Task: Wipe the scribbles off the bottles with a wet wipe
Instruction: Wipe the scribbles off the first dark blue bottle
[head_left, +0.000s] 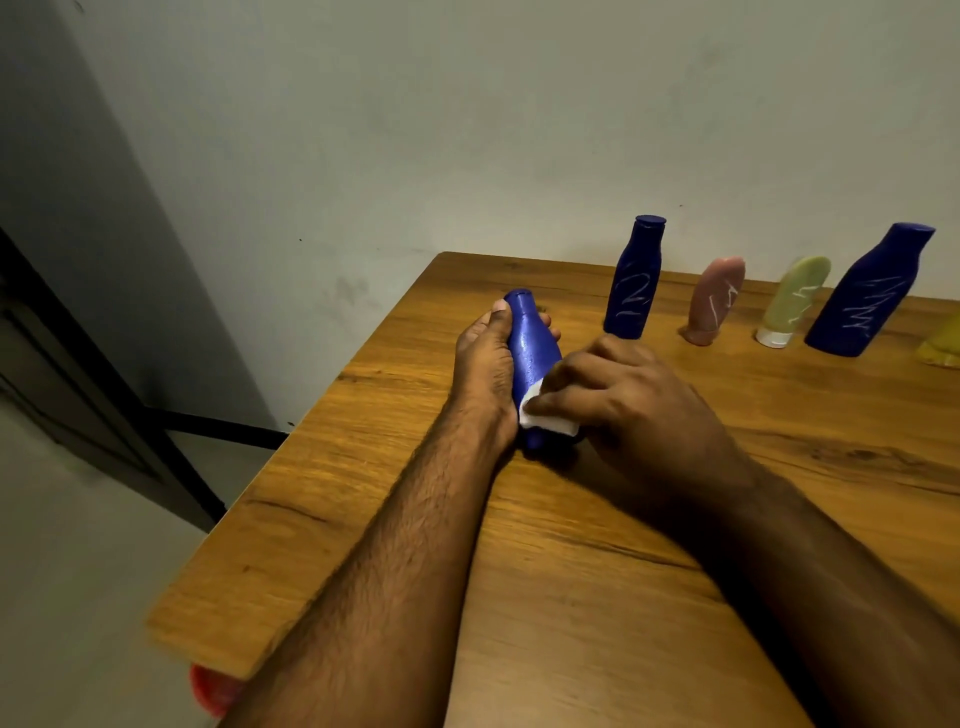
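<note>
The bottle lies on the table near its left edge, long axis running away from the person, cap far. The left hand grips its left side; the right hand pinches the wipe against its near end, so strokes should run lengthwise toward the cap.

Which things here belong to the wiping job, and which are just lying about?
Job: held blue bottle, wet wipe, left hand, right hand, scribbled blue bottles, pink tube, green tube.
Lying about: red object under the table.
</note>
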